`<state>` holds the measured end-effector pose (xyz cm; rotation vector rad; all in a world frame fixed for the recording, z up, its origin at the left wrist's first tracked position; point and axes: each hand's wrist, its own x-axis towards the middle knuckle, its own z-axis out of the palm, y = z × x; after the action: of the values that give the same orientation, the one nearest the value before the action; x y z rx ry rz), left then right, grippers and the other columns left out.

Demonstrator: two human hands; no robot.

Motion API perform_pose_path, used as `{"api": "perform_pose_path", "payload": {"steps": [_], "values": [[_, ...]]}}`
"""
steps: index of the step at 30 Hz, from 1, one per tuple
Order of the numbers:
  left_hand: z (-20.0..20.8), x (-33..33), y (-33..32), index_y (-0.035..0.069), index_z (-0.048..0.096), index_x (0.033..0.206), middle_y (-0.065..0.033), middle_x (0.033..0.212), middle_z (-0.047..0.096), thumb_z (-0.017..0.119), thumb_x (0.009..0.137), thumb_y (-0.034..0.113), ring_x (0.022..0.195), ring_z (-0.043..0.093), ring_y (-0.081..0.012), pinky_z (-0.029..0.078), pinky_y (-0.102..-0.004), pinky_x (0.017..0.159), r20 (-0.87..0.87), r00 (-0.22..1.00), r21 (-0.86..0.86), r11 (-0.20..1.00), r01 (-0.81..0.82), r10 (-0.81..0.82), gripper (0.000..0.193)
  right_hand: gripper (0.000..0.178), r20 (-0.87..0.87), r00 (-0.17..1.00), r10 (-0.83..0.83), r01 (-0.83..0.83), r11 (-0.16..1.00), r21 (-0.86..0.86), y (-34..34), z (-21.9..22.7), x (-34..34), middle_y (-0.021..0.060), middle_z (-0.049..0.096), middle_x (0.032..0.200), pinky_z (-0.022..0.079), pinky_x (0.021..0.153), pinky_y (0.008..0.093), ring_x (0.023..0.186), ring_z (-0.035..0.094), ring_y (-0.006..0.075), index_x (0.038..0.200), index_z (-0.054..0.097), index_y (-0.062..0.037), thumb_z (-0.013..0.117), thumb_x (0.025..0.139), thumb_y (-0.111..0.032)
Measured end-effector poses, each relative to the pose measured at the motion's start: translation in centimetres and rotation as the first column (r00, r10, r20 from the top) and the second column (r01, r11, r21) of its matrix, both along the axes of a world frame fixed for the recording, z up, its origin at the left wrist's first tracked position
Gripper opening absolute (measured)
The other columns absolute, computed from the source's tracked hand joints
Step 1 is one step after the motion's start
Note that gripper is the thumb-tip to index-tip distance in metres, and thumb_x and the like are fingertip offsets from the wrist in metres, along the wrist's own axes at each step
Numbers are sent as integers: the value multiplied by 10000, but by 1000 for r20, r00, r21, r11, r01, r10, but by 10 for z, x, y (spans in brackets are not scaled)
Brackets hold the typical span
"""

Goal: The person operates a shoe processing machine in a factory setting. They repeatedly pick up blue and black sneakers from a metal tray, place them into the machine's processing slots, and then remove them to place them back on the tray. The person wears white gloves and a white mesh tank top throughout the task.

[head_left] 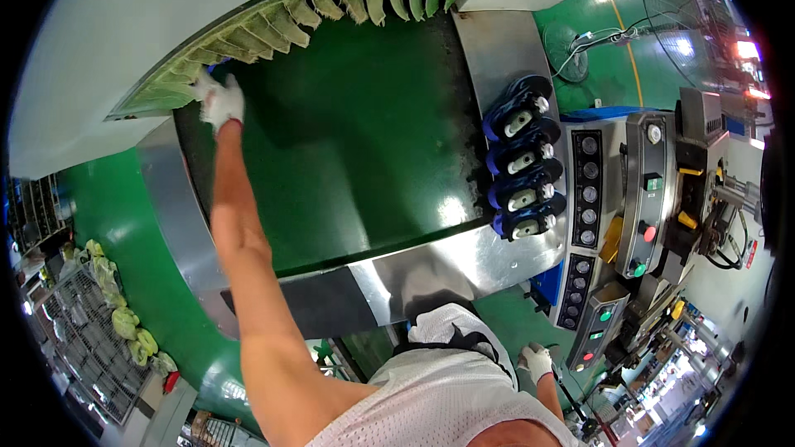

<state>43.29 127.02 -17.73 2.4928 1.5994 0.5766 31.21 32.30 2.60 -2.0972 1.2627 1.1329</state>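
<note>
My left hand [221, 103], in a white glove, reaches to the far left corner of a green conveyor belt [356, 124]. Its thumb and fingers are apart, beside the hanging green strip curtain [290, 23]. A small blue thing [218, 65] shows just beyond the fingertips, mostly hidden by the strips. Low at my right side hangs my right hand [537, 361], also gloved in white; its fingers are too small and unclear to read. Several dark blue shoes on lasts [522, 161] stand in a row on the metal ledge right of the belt, away from both hands.
A metal rim [422, 269] borders the belt's near side, with a dark mat [319, 302] on it. Control panels with dials and buttons [646, 199] stand at right, beside machinery. A floor fan [566, 51] is at the far right. Wire racks [91, 339] stand at left.
</note>
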Motion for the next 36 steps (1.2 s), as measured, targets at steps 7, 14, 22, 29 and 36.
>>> {"api": "perform_pose_path", "payload": {"steps": [7, 14, 22, 29, 36], "values": [[-71, 14, 185, 106, 675, 1233, -171, 1313, 632, 506, 906, 494, 1233, 571, -401, 457, -493, 1019, -456, 888, -288, 935, -209, 59, 535, 295, 53, 994, -91, 96, 991, -90, 27, 30, 2, 96, 696, 976, 586, 622, 358, 765, 689, 197, 1186, 647, -30, 668, 908, -123], [-59, -32, 130, 69, 628, 1273, -253, 1394, 542, 515, 950, 468, 1292, 502, -420, 406, -499, 1065, -173, 985, -83, 996, -18, 3, 525, 462, 18, 998, -64, 63, 998, 16, 30, 1, 21, 121, 685, 1097, 612, 708, 392, 897, 700, 228, 1342, 548, -23, 663, 917, -161], [49, -82, -134, 60, 631, 1134, -190, 1122, 589, 631, 945, 217, 1064, 598, -370, 473, -452, 929, 254, 929, -190, 928, 321, -270, 245, 535, 325, 657, 681, -743, 657, 127, 145, -36, 101, 186, 650, 1286, 480, 1026, 332, 1192, 631, 269, 1397, 507, -5, 650, 929, -221], [119, -75, -382, 68, 668, 1016, -144, 1023, 631, 698, 848, 116, 940, 641, -321, 523, -415, 827, 349, 618, -395, 488, 778, -704, 178, 756, 571, 376, 730, -926, 314, 208, 269, 44, 122, 220, 509, 1448, 419, 1088, 378, 1337, 515, 330, 1488, 368, 25, 629, 914, -392], [255, 5, -606, 57, 680, 1023, -130, 996, 660, 758, 803, 91, 891, 670, -292, 545, -365, 775, 619, -49, -219, -233, 948, -784, 236, 509, 815, 358, 456, -754, 656, -35, 172, 70, 114, 238, 633, 1083, 513, 876, 450, 1034, 637, 399, 1236, 515, -9, 627, 745, -78]]}}
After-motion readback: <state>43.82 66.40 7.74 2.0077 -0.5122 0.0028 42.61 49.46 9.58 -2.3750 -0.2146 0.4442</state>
